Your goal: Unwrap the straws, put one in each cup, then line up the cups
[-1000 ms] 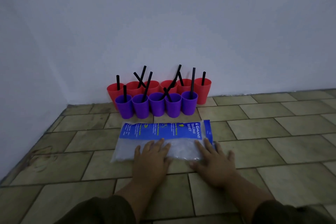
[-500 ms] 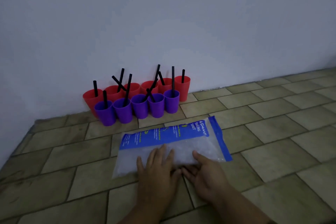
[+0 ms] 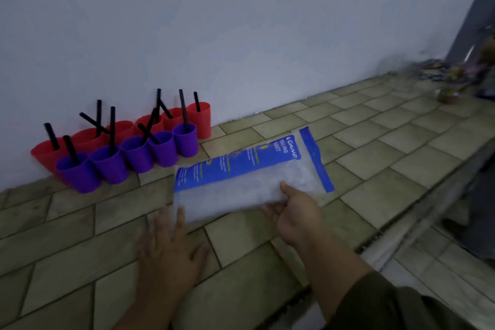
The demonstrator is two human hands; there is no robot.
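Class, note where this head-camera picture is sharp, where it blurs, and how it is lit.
Head view: dim, bluish light; print on the plastic bag partly readable; left hand smeared; clutter at far right blurred; floor tiles slanted.

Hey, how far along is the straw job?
Looks done: black straws stand in the red cups and purple cups, lined in two rows. In hand: the right hand pinches the plastic bag, left hand flat beside it. Left: probably just clearing the bag.
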